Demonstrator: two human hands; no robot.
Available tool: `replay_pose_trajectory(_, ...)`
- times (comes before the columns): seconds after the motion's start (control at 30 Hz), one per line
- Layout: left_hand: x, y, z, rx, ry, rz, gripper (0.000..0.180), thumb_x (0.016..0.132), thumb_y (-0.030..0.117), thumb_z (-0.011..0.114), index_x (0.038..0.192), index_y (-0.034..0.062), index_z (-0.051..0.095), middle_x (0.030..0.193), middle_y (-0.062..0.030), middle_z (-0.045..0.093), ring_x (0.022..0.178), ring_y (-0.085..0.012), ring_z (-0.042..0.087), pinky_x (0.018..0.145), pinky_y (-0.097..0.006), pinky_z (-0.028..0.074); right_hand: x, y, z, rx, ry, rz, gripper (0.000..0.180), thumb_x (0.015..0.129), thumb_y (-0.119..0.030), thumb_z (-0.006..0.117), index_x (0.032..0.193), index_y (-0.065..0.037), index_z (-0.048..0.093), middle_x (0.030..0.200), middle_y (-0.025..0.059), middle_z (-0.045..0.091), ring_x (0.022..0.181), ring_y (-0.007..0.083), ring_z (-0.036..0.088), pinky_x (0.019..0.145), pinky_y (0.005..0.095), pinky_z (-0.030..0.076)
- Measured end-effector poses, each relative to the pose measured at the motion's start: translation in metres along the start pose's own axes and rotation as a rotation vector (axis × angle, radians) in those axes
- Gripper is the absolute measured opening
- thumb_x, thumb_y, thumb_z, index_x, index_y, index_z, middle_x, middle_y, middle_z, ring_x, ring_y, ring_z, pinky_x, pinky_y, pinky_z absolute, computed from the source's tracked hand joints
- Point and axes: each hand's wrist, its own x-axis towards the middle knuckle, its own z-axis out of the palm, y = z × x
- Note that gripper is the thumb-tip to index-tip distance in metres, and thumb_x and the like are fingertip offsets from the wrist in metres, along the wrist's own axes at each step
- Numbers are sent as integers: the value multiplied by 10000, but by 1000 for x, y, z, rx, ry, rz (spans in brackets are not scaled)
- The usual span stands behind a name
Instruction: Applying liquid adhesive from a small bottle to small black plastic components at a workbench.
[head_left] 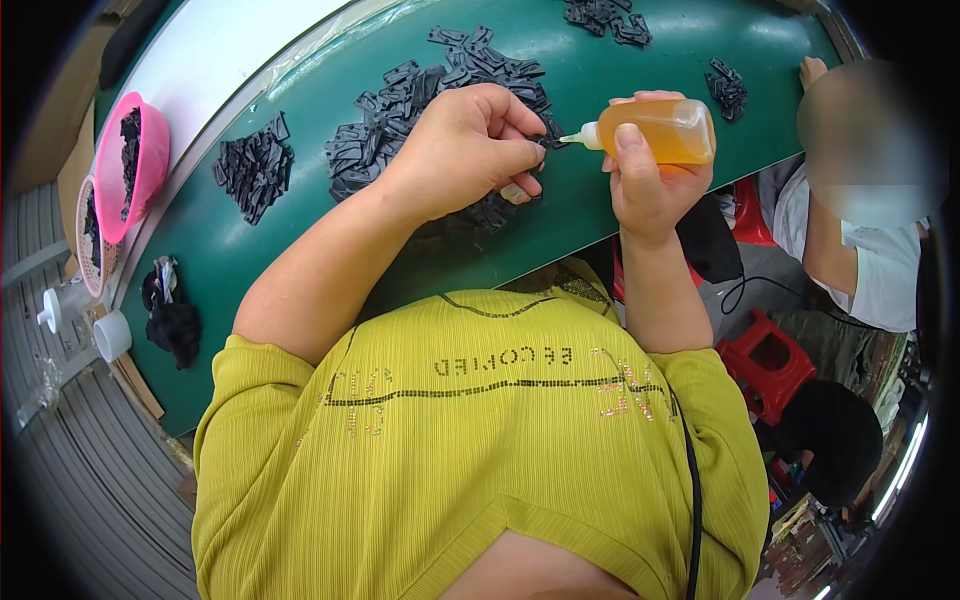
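At frame centre the left hand (465, 145) pinches a small, stiff, light black clip (541, 144) while the right hand (650, 180) grips the soft, squeezable amber bottle (668, 130) around its body.

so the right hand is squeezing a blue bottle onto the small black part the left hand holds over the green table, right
Not quite: the bottle is clear with amber liquid, not blue. The head view shows the right hand holding it, nozzle aimed at the small black part pinched in the left hand over the green table.
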Motion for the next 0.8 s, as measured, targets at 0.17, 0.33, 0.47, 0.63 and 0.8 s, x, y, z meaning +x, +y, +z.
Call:
replay_pose_trajectory(0.17, 0, 0, 0, -15, 3, -7, 194, 791, 28, 607, 958, -47, 541, 806, -115, 622, 639, -168, 644, 565, -252, 540, 3, -5, -1, 238, 104, 45, 278, 738, -21, 604, 992, 36, 507, 802, 137, 607, 567, 142, 558, 489, 239, 460)
replay_pose_trajectory(0.33, 1, 2, 0, -45, 1, -23, 187, 794, 33, 610, 947, -45, 538, 827, -123, 618, 642, -183, 650, 561, -258, 543, -1, -11, -1, 312, -2, 31, 274, 735, -21, 595, 987, 37, 503, 857, 148, 595, 569, 145, 553, 460, 240, 447)
replay_pose_trajectory(0.47, 1, 2, 1, -47, 5, -24, 180, 795, 38, 616, 936, -43, 537, 825, -122, 612, 647, -196, 659, 552, -251, 540, -4, -4, -1, 175, -106, -50, 296, 699, 3, 614, 977, 34, 516, 915, 126, 562, 738, 179, 607, 639, 283, 517)
replay_pose_trajectory(0.63, 0, 4, 3, -37, 16, -21, 185, 792, 38, 619, 936, -44, 538, 816, -116, 611, 653, -194, 663, 548, -242, 536, -6, -5, 0, 155, -132, -41, 321, 670, 16, 629, 973, 32, 523, 921, 114, 552, 824, 193, 612, 728, 311, 517)
replay_pose_trajectory(0.8, -1, 5, 3, -25, 20, -20, 185, 790, 38, 619, 935, -44, 539, 812, -114, 613, 655, -189, 664, 549, -237, 533, -6, -4, 0, 156, -135, -45, 325, 666, 19, 633, 971, 34, 522, 920, 115, 554, 813, 190, 613, 718, 310, 519)
